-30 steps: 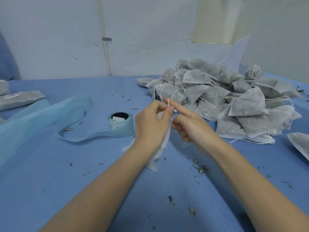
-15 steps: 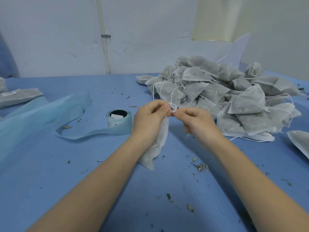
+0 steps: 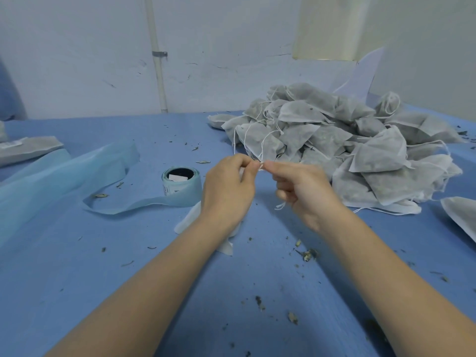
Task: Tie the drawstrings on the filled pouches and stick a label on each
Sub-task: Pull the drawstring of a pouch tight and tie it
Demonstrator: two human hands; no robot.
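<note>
Both hands have drawn together just right of the label roll (image 3: 181,186): left hand (image 3: 226,191) and right hand (image 3: 304,191) pinch the drawstring (image 3: 261,166) of a pouch (image 3: 188,220) — soft, light, limp — best held by its cord.

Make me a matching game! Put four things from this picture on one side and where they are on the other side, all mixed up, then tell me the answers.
Things:
1. label roll
2. pile of pouches
3. drawstring
4. white pipe

Places:
A. pinched between the left hand and right hand
B. upright on the back wall
C. heaped on the table's right side
D. on the blue table, left of the hands

Pairs: 1-D, 2-C, 3-A, 4-B
</note>
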